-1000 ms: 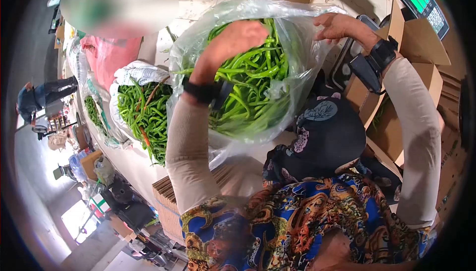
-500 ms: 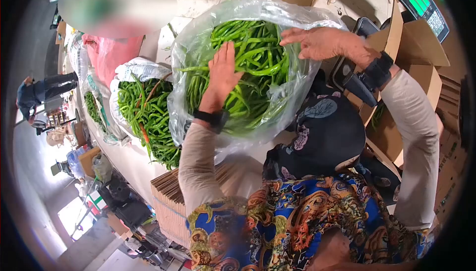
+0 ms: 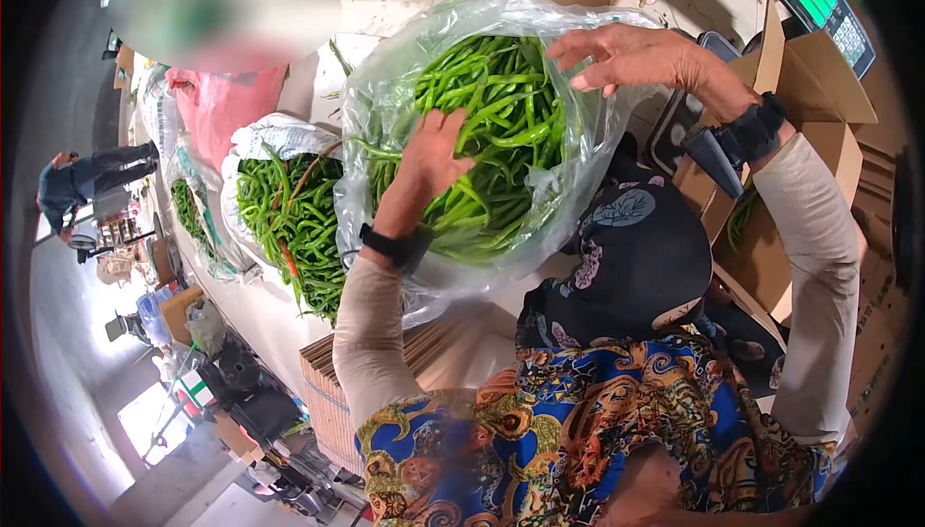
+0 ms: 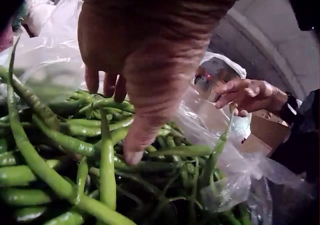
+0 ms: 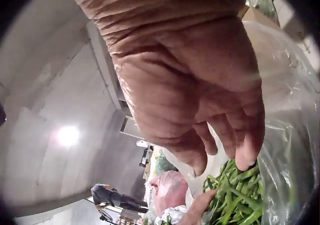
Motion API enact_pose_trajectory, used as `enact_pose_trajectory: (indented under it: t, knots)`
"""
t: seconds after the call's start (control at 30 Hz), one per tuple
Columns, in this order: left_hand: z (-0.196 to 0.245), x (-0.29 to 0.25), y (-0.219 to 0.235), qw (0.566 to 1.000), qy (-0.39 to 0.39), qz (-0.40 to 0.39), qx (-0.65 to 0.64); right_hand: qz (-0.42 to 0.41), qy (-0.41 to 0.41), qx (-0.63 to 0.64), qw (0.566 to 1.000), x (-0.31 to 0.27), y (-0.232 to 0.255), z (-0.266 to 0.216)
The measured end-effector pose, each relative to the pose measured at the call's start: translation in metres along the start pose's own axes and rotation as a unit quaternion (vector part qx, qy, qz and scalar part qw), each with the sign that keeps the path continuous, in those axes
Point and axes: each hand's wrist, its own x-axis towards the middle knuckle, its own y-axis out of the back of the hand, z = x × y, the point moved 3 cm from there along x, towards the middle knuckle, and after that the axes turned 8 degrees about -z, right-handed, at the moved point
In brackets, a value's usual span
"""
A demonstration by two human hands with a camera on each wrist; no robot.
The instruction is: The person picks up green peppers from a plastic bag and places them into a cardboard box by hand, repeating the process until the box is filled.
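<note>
Long green chili peppers (image 3: 511, 113) fill a large clear plastic bag (image 3: 385, 79) whose mouth stands wide. My left hand (image 3: 429, 156) is over the left part of the heap, fingers spread and thumb apart. In the left wrist view the thumb of that left hand (image 4: 150, 80) reaches down to the peppers (image 4: 55, 175), its other fingertips right at the heap. Over the bag's right rim hovers my right hand (image 3: 636, 57), fingers extended loosely. The right wrist view shows this right hand (image 5: 185, 90) with nothing in its palm, fingertips overlapping the peppers (image 5: 237, 195).
A white sack (image 3: 275, 132) of chili peppers and a pink sack (image 3: 226, 113) stand to the left. At the right are an open cardboard box (image 3: 814, 180) and a scale display (image 3: 819, 7). Flattened cardboard (image 3: 332, 407) is stacked near my left elbow. A person (image 3: 87, 180) stands in the background.
My left hand has drawn back from the heap's upper middle to its left part. The right hand has moved left from the bag's outer edge to over its right rim.
</note>
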Motion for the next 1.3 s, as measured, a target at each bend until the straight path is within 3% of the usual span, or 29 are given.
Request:
enact_pose_trajectory:
  t: [0.07,0.13,0.2,0.27,0.33,0.4,0.43,0.53,0.57,0.67,0.73,0.8,0.83,0.87,0.93,1.07,1.1,1.13,1.2,1.3]
  knots:
    - [-0.003,0.020,0.003,0.998,-0.011,0.000,0.067,0.011,0.007,0.000,1.000,-0.001,-0.002,0.001]
    - [-0.017,0.044,0.005,0.969,-0.005,0.068,-0.236,0.022,0.014,0.001,1.000,-0.006,0.002,-0.002]
    - [-0.031,0.070,0.008,0.962,-0.038,0.060,-0.265,-0.001,-0.036,-0.052,0.998,-0.014,0.005,-0.008]
    - [-0.042,0.085,0.002,0.992,0.001,0.033,-0.122,0.016,-0.044,-0.050,0.998,-0.016,0.008,-0.001]
    - [-0.035,0.095,-0.009,0.996,0.031,0.024,-0.083,0.038,-0.056,-0.053,0.996,-0.020,0.013,0.003]
    - [-0.024,0.102,-0.008,0.991,0.067,-0.039,0.108,0.058,-0.031,-0.045,0.997,-0.026,0.010,-0.001]
    - [-0.018,0.094,-0.004,0.983,-0.047,0.088,0.156,0.061,-0.032,-0.042,0.997,-0.026,0.011,0.005]
    - [-0.012,0.084,0.010,0.986,-0.009,0.128,0.107,0.062,0.009,-0.132,0.989,-0.024,0.010,0.020]
    - [-0.005,0.076,0.018,0.971,-0.034,0.178,0.156,0.059,-0.003,-0.152,0.987,-0.023,0.012,0.023]
    - [0.024,0.052,0.053,0.973,-0.099,0.174,0.113,0.057,-0.022,-0.169,0.984,-0.022,0.008,0.019]
    - [0.041,0.039,0.070,0.969,-0.092,0.195,0.121,0.064,-0.029,-0.171,0.983,-0.025,0.009,0.007]
    - [0.043,0.029,0.082,0.976,0.004,0.208,0.062,0.045,-0.038,-0.181,0.982,-0.028,0.007,-0.005]
    - [0.038,0.032,0.082,0.985,0.037,0.160,0.051,0.044,-0.036,-0.178,0.982,-0.026,0.007,0.000]
    - [0.034,0.027,0.082,0.985,0.039,0.159,0.052,0.046,-0.024,-0.187,0.981,-0.022,0.008,0.007]
    - [0.025,0.026,0.071,0.997,0.007,0.067,-0.031,0.053,-0.015,-0.199,0.978,-0.024,0.010,0.009]
    - [0.025,0.028,0.088,0.986,0.043,0.084,-0.139,0.071,-0.020,-0.193,0.978,-0.039,0.006,0.009]
    - [0.019,0.036,0.077,0.990,0.006,0.063,-0.123,0.094,-0.014,-0.211,0.973,-0.042,0.007,0.009]
    - [0.026,0.041,0.066,0.974,0.046,0.082,-0.204,0.095,-0.011,-0.212,0.973,-0.042,0.006,0.004]
    - [0.022,0.065,0.030,0.973,0.054,0.039,-0.222,0.077,-0.039,-0.184,0.979,-0.045,0.003,-0.004]
    - [0.056,0.083,-0.008,0.985,0.070,-0.009,-0.155,0.080,0.018,-0.183,0.980,-0.042,-0.003,0.003]
